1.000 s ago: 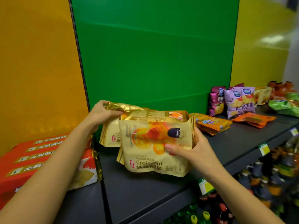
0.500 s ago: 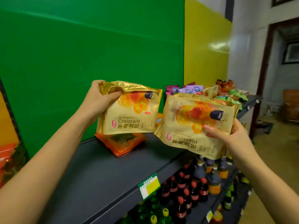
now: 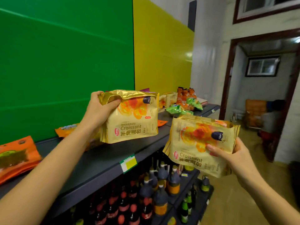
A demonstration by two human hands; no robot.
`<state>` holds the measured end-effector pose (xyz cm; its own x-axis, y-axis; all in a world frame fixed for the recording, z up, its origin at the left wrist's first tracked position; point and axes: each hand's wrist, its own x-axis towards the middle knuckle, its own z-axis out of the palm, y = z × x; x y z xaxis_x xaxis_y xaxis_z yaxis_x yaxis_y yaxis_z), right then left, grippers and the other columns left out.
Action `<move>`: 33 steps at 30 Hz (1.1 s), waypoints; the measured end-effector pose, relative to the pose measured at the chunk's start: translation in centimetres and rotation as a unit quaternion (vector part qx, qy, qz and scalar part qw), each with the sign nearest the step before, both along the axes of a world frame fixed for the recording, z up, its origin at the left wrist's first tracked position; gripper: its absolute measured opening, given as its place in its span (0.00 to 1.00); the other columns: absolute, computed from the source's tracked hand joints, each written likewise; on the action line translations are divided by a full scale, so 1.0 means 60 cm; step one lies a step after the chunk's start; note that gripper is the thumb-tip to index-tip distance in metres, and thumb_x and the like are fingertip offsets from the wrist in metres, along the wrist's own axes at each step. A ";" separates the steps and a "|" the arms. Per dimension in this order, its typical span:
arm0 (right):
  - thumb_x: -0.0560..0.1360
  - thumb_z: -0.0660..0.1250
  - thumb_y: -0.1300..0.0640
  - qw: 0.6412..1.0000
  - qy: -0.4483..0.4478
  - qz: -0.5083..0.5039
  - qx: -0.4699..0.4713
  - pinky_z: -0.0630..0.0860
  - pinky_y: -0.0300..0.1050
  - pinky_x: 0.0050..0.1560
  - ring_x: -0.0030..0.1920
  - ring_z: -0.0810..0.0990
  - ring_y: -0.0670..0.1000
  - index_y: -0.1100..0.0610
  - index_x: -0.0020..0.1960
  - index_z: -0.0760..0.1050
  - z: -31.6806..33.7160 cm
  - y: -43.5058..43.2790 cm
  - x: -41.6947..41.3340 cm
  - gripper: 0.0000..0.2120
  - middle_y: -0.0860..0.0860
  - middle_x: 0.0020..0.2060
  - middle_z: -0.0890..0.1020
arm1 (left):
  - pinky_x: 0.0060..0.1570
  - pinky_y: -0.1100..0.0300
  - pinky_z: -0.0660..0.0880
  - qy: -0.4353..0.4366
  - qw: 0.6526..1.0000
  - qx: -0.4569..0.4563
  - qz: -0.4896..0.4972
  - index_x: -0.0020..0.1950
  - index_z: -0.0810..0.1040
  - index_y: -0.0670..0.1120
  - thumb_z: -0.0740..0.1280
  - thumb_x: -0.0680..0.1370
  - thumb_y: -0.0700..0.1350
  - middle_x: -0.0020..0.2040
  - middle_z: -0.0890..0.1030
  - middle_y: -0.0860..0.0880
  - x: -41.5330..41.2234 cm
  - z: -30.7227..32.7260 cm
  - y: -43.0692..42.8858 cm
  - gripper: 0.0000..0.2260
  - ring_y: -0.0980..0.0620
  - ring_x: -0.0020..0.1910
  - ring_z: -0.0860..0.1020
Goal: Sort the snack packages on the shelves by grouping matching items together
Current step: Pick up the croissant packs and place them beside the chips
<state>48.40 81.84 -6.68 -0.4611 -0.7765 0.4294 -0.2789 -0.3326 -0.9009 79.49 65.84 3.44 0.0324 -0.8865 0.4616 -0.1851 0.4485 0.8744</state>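
Observation:
My left hand (image 3: 99,109) grips the top edge of a golden croissant bag (image 3: 134,120), held upright just above the dark shelf (image 3: 103,158). Out past the shelf's front edge, my right hand (image 3: 233,157) holds a second, matching croissant bag (image 3: 194,143) by its right side, and behind it a further bag seems to be held along. Orange snack packs (image 3: 16,153) lie on the shelf at the left. Green packs (image 3: 180,108) and orange-brown packs (image 3: 185,95) sit at the far right end of the shelf.
Green and yellow panels back the shelf. A lower shelf (image 3: 191,207) carries dark bottles (image 3: 160,200) with red and orange labels. A price tag (image 3: 128,163) hangs on the shelf edge. A doorway (image 3: 259,98) opens at the right over tan floor.
My view has turned right along the shelf. Both bags were lifted off the shelf and carried right; the right-hand bag now hangs lower, beyond the shelf edge.

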 end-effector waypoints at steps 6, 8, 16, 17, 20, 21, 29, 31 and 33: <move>0.39 0.77 0.33 1.000 -0.022 -0.016 -0.010 0.81 0.38 0.36 0.44 0.84 0.46 0.45 0.51 0.74 -0.019 -0.049 -0.128 0.43 0.47 0.47 0.84 | 0.60 0.45 0.73 -0.004 0.999 0.014 -0.033 0.66 0.64 0.46 0.71 0.71 0.49 0.59 0.75 0.45 -0.167 -0.008 -0.057 0.27 0.45 0.57 0.76; 0.44 0.78 0.37 0.999 -0.027 -0.019 -0.012 0.82 0.41 0.38 0.45 0.85 0.49 0.47 0.53 0.73 -0.024 -0.074 -0.168 0.40 0.49 0.49 0.84 | 0.61 0.45 0.72 -0.012 0.999 0.006 -0.030 0.68 0.62 0.46 0.71 0.72 0.50 0.58 0.74 0.47 -0.220 -0.004 -0.085 0.29 0.45 0.58 0.75; 0.42 0.77 0.32 0.998 -0.023 -0.046 -0.038 0.82 0.46 0.44 0.49 0.84 0.49 0.51 0.60 0.72 -0.007 -0.220 -0.347 0.49 0.49 0.52 0.83 | 0.50 0.55 0.70 -0.020 0.999 -0.031 -0.031 0.70 0.59 0.43 0.69 0.74 0.49 0.56 0.70 0.48 -0.414 0.038 -0.234 0.30 0.49 0.53 0.73; 0.43 0.77 0.33 0.997 -0.026 -0.048 -0.047 0.82 0.49 0.45 0.50 0.84 0.50 0.51 0.60 0.72 0.005 -0.244 -0.369 0.49 0.50 0.53 0.83 | 0.52 0.55 0.71 -0.023 0.999 -0.037 -0.026 0.70 0.59 0.43 0.69 0.74 0.49 0.57 0.71 0.48 -0.434 0.048 -0.257 0.30 0.49 0.54 0.73; 0.46 0.78 0.35 0.995 -0.030 -0.052 -0.081 0.81 0.47 0.49 0.52 0.83 0.48 0.52 0.62 0.72 0.042 -0.319 -0.434 0.48 0.50 0.54 0.82 | 0.58 0.48 0.74 -0.020 0.999 -0.046 -0.012 0.69 0.59 0.45 0.70 0.73 0.50 0.62 0.73 0.45 -0.482 0.074 -0.330 0.31 0.46 0.58 0.75; 0.47 0.78 0.36 0.994 -0.033 -0.054 -0.090 0.81 0.46 0.49 0.51 0.83 0.47 0.52 0.63 0.71 0.053 -0.343 -0.453 0.48 0.49 0.55 0.82 | 0.59 0.46 0.74 -0.013 0.999 -0.044 -0.007 0.69 0.59 0.45 0.70 0.72 0.50 0.63 0.72 0.44 -0.495 0.079 -0.353 0.31 0.45 0.59 0.75; 0.59 0.76 0.45 0.995 -0.037 -0.035 -0.089 0.81 0.43 0.47 0.52 0.82 0.47 0.52 0.63 0.69 0.105 -0.508 -0.589 0.35 0.48 0.55 0.81 | 0.59 0.44 0.74 0.017 0.998 -0.037 0.047 0.68 0.59 0.47 0.72 0.68 0.51 0.64 0.72 0.43 -0.593 0.087 -0.495 0.33 0.43 0.60 0.75; 0.65 0.74 0.51 0.995 -0.029 -0.022 -0.091 0.81 0.39 0.43 0.50 0.81 0.45 0.51 0.62 0.68 0.113 -0.545 -0.618 0.28 0.46 0.53 0.80 | 0.61 0.46 0.72 0.001 0.995 -0.051 0.081 0.68 0.59 0.44 0.71 0.70 0.49 0.65 0.71 0.43 -0.620 0.080 -0.514 0.32 0.44 0.61 0.74; 0.68 0.72 0.55 0.995 -0.018 0.001 -0.094 0.80 0.33 0.37 0.48 0.80 0.43 0.52 0.63 0.67 0.121 -0.582 -0.647 0.26 0.44 0.50 0.80 | 0.62 0.48 0.71 -0.007 0.992 -0.057 0.112 0.69 0.58 0.43 0.70 0.72 0.47 0.66 0.71 0.43 -0.644 0.072 -0.532 0.32 0.45 0.62 0.73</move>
<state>9.60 46.92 0.59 -0.4777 -0.6851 0.5500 -0.2465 -0.4963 -0.8324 40.82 33.93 7.75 0.2158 -0.8003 0.5594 -0.3037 0.4895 0.8174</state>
